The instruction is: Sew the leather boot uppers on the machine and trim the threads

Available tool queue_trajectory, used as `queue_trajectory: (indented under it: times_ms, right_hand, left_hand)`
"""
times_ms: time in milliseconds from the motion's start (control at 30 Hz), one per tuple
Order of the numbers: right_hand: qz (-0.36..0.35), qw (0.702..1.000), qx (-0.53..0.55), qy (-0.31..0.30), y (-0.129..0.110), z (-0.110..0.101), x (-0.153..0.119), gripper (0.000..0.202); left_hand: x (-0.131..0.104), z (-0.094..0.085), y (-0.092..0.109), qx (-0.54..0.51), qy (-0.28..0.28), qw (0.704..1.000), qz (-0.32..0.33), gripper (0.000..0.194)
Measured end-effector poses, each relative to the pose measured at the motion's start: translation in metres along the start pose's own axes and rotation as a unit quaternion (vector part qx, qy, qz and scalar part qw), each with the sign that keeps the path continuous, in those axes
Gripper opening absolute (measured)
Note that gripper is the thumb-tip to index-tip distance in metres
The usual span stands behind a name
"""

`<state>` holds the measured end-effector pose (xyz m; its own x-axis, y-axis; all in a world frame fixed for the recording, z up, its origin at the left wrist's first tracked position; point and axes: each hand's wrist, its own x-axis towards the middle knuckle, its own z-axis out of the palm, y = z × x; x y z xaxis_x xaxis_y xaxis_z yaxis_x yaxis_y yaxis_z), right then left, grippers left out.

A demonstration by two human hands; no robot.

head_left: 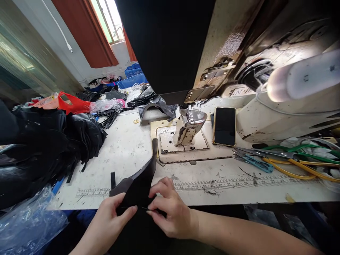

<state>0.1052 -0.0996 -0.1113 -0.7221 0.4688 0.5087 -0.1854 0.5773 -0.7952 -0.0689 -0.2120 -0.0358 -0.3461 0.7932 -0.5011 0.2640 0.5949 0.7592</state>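
A curved black piece of leather-like material hangs over the front edge of the white work table, one narrow end reaching up toward the sewing machine's post. My left hand grips its left side, thumb laid across the dark surface. Opposite, my right hand pinches the piece near its lower edge, with finger and thumb almost touching. A thin line, perhaps a thread or seam, shows between the two hands; it is too fine to name. Beside the left hand lies a short black strip.
Black cut pieces are heaped at left, near a red plastic bag and clear plastic. A phone, blue thread snips and orange-handled scissors lie at right. The machine head overhangs the table; a lamp glows.
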Motion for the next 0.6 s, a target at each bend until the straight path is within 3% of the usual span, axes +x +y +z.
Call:
queue_trajectory:
  times_ms: [100, 367, 600]
  right_hand:
    - [-0.03, 0.998, 0.003, -0.047, 0.003, -0.002, 0.002, 0.012]
    - [0.201, 0.968, 0.1, -0.114, -0.002, -0.006, 0.015, 0.011]
    - [0.265, 0.948, 0.108, -0.138, -0.002, -0.004, 0.016, 0.007]
  left_hand:
    - [0.001, 0.001, -0.001, -0.004, 0.0, 1.0, 0.006, 0.024]
    - [0.001, -0.003, 0.008, -0.07, -0.046, 0.996, -0.038, 0.023]
    - [0.003, -0.002, 0.012, -0.116, -0.051, 0.991, -0.053, 0.018]
